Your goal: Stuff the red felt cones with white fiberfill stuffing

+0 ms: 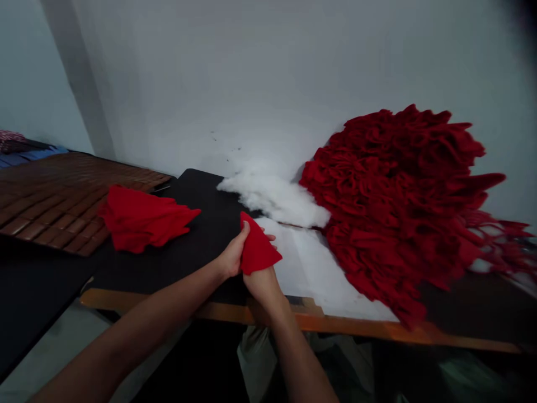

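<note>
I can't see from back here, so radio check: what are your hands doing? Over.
Grips: left hand and right hand both shut on red cloth piece. Held over table near edge. Beyond it, white stuffing and big red pile.

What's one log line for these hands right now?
left hand: holds red cloth piece | right hand: holds it too | nearby: white stuffing, big red pile

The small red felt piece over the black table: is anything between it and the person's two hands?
Nothing visible stands between them. The left hand pinches the small red felt piece at its left edge, and the right hand holds it from below. The white fluffy stuffing lies behind it, nearer the wall.
</note>
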`<state>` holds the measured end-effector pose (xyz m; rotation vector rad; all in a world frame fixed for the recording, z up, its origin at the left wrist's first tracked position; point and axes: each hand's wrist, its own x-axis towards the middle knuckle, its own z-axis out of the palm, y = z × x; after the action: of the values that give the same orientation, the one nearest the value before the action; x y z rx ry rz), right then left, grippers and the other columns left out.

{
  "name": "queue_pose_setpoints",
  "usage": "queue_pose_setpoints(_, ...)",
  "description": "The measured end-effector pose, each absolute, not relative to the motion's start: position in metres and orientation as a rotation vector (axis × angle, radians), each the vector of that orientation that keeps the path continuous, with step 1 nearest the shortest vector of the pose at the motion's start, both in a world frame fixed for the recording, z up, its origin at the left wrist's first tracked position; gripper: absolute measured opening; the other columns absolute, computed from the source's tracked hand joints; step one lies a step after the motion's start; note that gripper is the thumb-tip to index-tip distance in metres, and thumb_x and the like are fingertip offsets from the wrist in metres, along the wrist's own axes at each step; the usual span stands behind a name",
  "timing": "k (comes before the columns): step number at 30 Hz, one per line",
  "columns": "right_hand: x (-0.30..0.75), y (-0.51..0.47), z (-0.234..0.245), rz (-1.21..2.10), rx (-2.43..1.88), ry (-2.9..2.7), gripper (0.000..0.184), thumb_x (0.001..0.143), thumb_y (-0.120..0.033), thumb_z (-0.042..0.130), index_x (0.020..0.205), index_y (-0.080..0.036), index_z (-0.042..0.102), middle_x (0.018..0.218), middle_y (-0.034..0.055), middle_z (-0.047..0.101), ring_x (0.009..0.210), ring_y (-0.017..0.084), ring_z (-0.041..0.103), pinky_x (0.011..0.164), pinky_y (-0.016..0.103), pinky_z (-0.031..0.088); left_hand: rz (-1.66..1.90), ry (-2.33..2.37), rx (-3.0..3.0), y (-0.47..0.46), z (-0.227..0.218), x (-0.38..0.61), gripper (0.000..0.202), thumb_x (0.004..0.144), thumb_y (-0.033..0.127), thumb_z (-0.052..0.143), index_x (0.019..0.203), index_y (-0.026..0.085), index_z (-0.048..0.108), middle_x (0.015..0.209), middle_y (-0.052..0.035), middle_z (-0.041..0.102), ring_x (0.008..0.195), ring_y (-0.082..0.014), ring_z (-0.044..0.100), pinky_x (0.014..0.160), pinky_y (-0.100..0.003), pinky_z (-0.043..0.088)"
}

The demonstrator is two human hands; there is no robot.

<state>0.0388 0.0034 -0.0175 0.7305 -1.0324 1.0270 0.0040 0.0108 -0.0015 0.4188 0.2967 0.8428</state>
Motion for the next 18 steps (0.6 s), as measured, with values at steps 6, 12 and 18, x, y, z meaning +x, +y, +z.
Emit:
queue_pose_setpoints(6,0.085,-0.047,-0.026,0.318,-1.096,-1.541,0.04,0.073,-0.007,0.046,0.109,-0.018,0.058,0.119,0.0109,0.053,0.121,0.024,0.036,0.103,0.049,0.025,0.915,0.407,0.297,0.021,-0.006,0.003,0.051,0.074,0.057,0.047,0.087,0.009,0.059,0.084,-0.0115,0.066,0.076,-0.0191,0.063,0.077,-0.032,0.049)
queue_pose_setpoints(12,0.087,-0.034,-0.027,-0.196,-1.302,-1.63,0.031,0.076,-0.009,0.042,0.099,-0.017,0.06,0.093,0.0098,0.06,0.089,0.02,0.056,0.077,0.035,0.05,0.989,0.427,0.344,0.018,-0.004,0.005,0.026,0.074,0.038,0.058,0.076,0.012,0.058,0.069,-0.0059,0.065,0.06,-0.0131,0.061,0.062,-0.023,0.049)
queue_pose_setpoints(18,0.073,-0.034,-0.026,-0.35,-1.271,-1.772,0.029,0.079,-0.008,0.038,0.098,-0.012,0.06,0.097,0.0136,0.056,0.098,0.022,0.047,0.087,0.04,0.044,0.925,0.442,0.245,0.024,0.0,-0.001,0.039,0.077,0.048,0.049,0.07,0.011,0.059,0.064,-0.0069,0.065,0.057,-0.013,0.06,0.058,-0.022,0.049)
